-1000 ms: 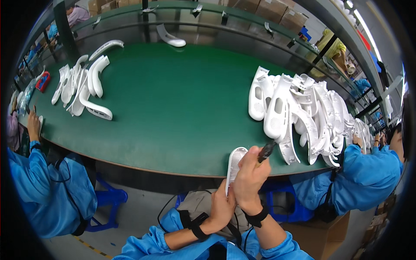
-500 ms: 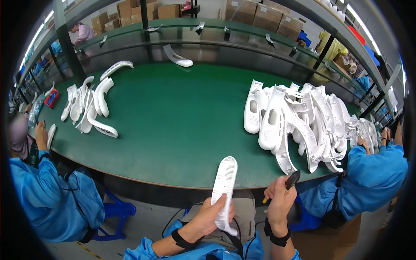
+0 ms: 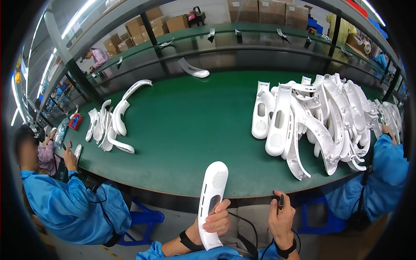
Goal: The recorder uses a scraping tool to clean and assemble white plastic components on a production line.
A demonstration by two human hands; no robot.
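My left hand (image 3: 216,220) grips the lower half of a long, curved white plastic housing (image 3: 214,178), its fingers wrapped over the front. The part stands nearly upright before the table edge. A dotted grille marks its rounded top, with a dark oval window below and small slots along one side. My right hand (image 3: 281,222) is closed around a small black-handled tool (image 3: 281,202), apart from the housing; the hand hides most of the tool.
A pile of similar white housings (image 3: 333,117) covers the right of the green table (image 3: 186,121). A smaller group (image 3: 115,123) lies left, with a single curved piece (image 3: 195,69) at the back. Blue-sleeved people sit on both sides; a shelf frame (image 3: 242,50) spans the far edge.
The housing has been turned in my left hand, so its windowed face now shows, and my fingers wrap over its front. My right hand has turned, with the tool less exposed. The view has swung left.
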